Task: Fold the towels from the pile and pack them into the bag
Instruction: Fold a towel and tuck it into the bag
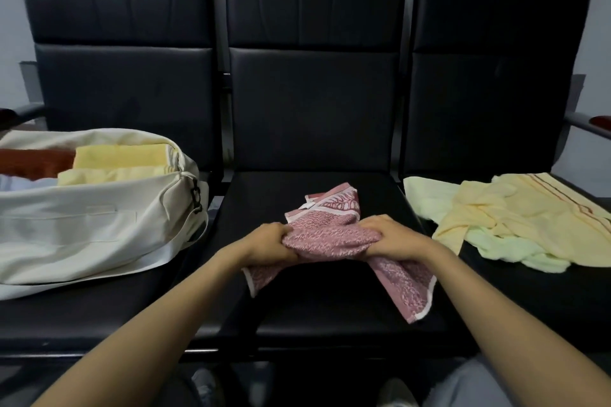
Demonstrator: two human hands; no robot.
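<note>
Over on the left seat sits the cream canvas bag, soft-sided and slumped, its top gaping open. Inside it: two folded yellow towels stacked flat at the right end, a rust-orange towel beside them, and a pale bluish cloth at the near left edge. A dark clasp hangs at the bag's right end.

Centre stage now, the pink towel is on the middle seat, a nubbly terry with a white hem and a woven leaf-pattern band at its far end. The left hand grips it bunched in a curled fist, the right hand does the same on the other side, and the cloth sags between them. One corner hangs down near the right wrist, another pokes out under the left.

On the right seat lies the pile: a crumpled yellow towel with striped edging, sprawled over a pale green towel. All three seats are smooth black padding.
</note>
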